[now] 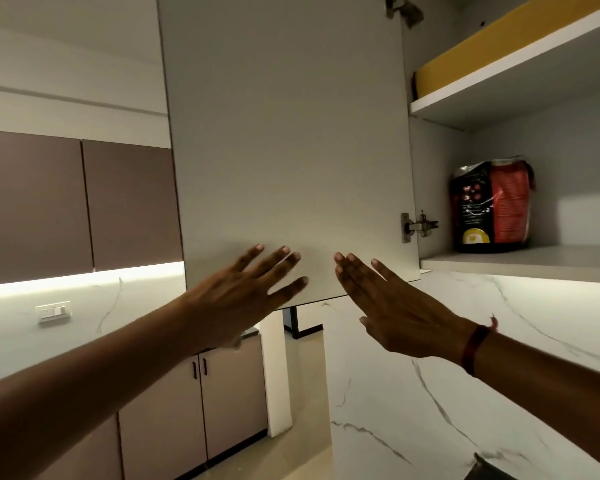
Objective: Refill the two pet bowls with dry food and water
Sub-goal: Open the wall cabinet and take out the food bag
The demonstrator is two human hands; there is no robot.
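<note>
a kitchen with a white, grey-veined marble wall (pixel 430 375) and brown wall cupboards (pixel 49 202) on the left, a light strip (pixel 84 278) glowing beneath them above a white switch plate (pixel 54 311). both arms reach up and forward. the left hand (pixel 243 299) is flat, its fingers straight and spread, lying over the lower part of a pale grey cupboard door (pixel 284 133); the right hand (pixel 388 306) is just beside it, also flat, fingers straight and close together with the thumb out, its fingertips over the door's bottom edge. neither hand holds anything, and i cannot tell whether they press on the door or only hover before it. a dark red band (pixel 473 348) circles the right wrist. the door stands swung wide on a metal hinge (pixel 418 226) at its right edge. right of the hinge, inside the cupboard, a black and red bag of dry food (pixel 490 206) stands upright on the lower shelf (pixel 516 265), near its left wall and well apart from both hands. above it, the upper shelf (pixel 499 74) carries a flat yellow thing (pixel 482 53) which i cannot identify. below the hands, far down, are grey-brown base cupboards (pixel 201 393) with dark handles.
</note>
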